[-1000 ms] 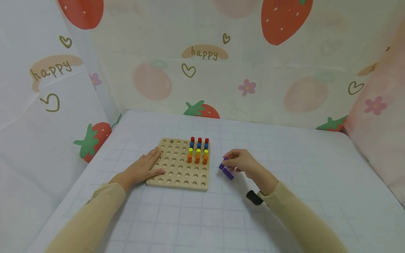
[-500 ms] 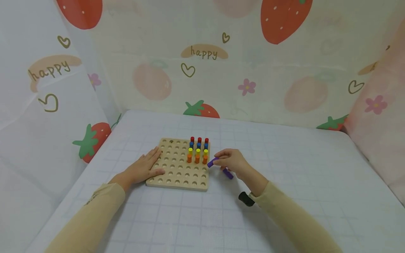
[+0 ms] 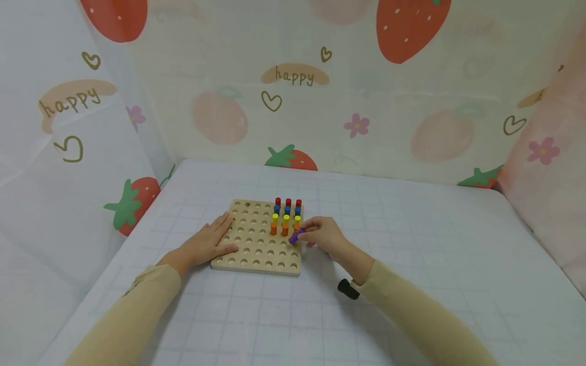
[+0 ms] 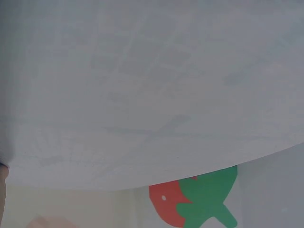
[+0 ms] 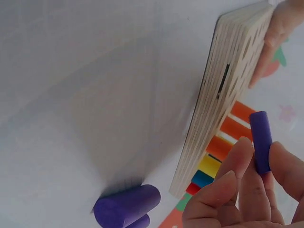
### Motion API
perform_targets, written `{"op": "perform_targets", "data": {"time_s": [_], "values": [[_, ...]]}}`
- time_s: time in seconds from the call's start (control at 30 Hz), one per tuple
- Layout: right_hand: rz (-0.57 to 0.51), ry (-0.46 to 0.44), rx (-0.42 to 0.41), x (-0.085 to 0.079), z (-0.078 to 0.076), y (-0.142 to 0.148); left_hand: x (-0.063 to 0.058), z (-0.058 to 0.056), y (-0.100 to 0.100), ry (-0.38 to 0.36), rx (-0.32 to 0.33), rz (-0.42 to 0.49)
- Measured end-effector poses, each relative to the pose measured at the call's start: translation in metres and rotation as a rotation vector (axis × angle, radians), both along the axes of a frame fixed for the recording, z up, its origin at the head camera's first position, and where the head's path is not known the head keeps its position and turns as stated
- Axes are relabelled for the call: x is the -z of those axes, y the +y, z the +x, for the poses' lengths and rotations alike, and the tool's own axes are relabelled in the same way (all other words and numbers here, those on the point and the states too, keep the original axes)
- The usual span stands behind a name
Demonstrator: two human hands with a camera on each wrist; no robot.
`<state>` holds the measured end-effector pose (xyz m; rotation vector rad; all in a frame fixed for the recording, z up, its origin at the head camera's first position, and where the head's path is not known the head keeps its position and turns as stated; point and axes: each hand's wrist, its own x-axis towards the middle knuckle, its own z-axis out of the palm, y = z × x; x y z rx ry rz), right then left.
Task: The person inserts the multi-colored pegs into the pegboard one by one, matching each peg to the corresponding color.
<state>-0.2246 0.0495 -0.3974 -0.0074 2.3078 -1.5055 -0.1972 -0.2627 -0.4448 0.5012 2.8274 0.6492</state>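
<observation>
The wooden pegboard (image 3: 256, 252) lies on the table, with red, blue, yellow and orange pegs (image 3: 285, 230) upright in short rows along its right side. My left hand (image 3: 208, 244) rests on the board's left edge, fingers spread straight. Between thumb and fingertips, my right hand (image 3: 326, 235) pinches a purple peg (image 3: 296, 236). This peg is tilted over the board's right edge, close in front of the orange row. In the right wrist view, the held peg (image 5: 261, 142) stands clear of the board's surface. Two more purple pegs (image 5: 126, 206) lie on the table; the right hand hides them in the head view.
A white grid-patterned cloth (image 3: 256, 315) covers the table. Behind it hangs a curtain (image 3: 311, 122) printed with strawberries and hearts. A black device (image 3: 349, 288) sits at the right wrist. Most of the board's holes, left and front, hold no peg.
My right hand has lifted a purple peg from beside the other purple ones and carried it left to the board's right edge. The left hand has stayed in place.
</observation>
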Motion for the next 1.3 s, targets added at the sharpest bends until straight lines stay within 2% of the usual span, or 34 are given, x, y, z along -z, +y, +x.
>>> {"op": "perform_targets", "data": {"time_s": [0.5,0.77,1.07,1.3], "values": [[0.018,0.056,-0.021,0.000,0.002,-0.021,0.001,-0.002,-0.001,0.016,0.006,-0.003],[-0.001,0.053,-0.015,0.000,0.003,-0.028,0.000,-0.003,-0.001,0.021,0.011,-0.002],[0.036,0.050,-0.038,0.004,0.003,-0.034,0.000,-0.002,-0.001,0.013,0.004,-0.010],[0.094,0.105,-0.061,0.008,0.004,-0.041,0.000,-0.001,0.000,0.012,0.000,0.001]]}}
